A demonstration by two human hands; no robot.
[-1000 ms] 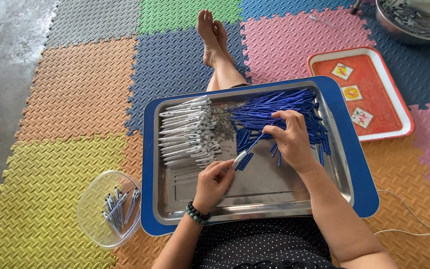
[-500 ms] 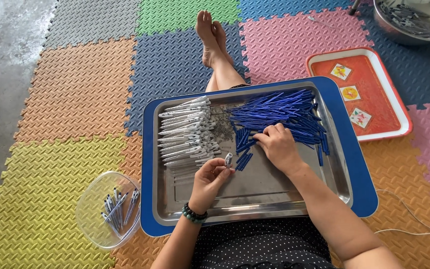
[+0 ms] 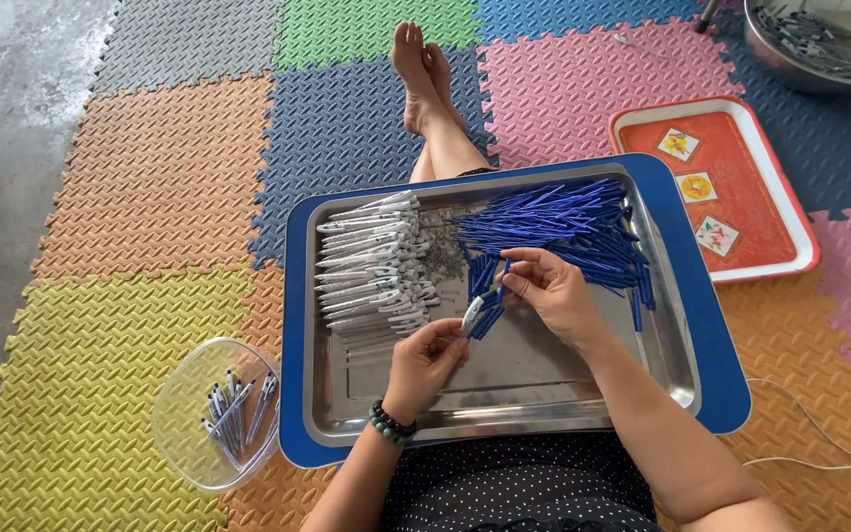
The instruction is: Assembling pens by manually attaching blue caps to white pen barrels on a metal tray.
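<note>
head view: both hands [image 3: 490, 325] pinched shut on one pen [image 3: 475, 313]

Seated on foam floor mats [image 3: 150, 197], legs stretched forward, steel tray [image 3: 504, 394] inside a blue tray [image 3: 731, 374] across the lap. Left hand [image 3: 424, 360] pinching a white pen piece [image 3: 472, 313] at its lower end; right hand [image 3: 554, 294] gripping a blue pen barrel [image 3: 492, 296] just above it, the two parts meeting between the hands. White pen parts [image 3: 371, 261] stacked on the tray's left, blue barrels [image 3: 563, 222] heaped upper right, small loose bits between the piles. Beaded bracelet [image 3: 386, 422] on left wrist. Clear plastic bowl [image 3: 189, 394] holding a few assembled pens just left of the tray. Red tray [image 3: 741, 158] with three small packets to the right, metal basin [image 3: 819, 39] at top right.
</note>
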